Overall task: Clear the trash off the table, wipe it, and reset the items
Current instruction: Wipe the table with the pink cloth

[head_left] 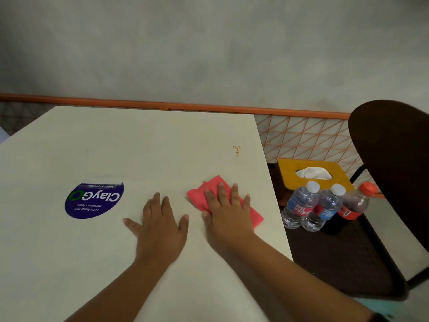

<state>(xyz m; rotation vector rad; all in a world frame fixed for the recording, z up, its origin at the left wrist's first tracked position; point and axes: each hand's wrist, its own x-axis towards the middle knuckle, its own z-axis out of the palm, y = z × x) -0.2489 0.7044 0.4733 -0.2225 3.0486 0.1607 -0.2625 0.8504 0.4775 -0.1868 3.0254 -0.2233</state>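
A cream-white table point(116, 140) fills the left and middle of the view. My right hand point(228, 212) lies flat on a pink cloth point(255, 218) near the table's right edge, pressing it onto the surface. My left hand point(160, 225) rests beside it, palm down and fingers spread, holding nothing. A small patch of brown crumbs or stain point(236, 149) sits further back near the right edge. A round purple sticker point(94, 201) is stuck to the tabletop on the left.
To the right, on a dark chair seat point(343, 259), stand two water bottles point(300, 206) point(326, 209), a red-capped cola bottle point(355, 204) and a yellow tissue box point(311, 174). The chair's dark back point(394, 163) rises at far right. A grey wall with an orange rail point(162, 105) is behind.
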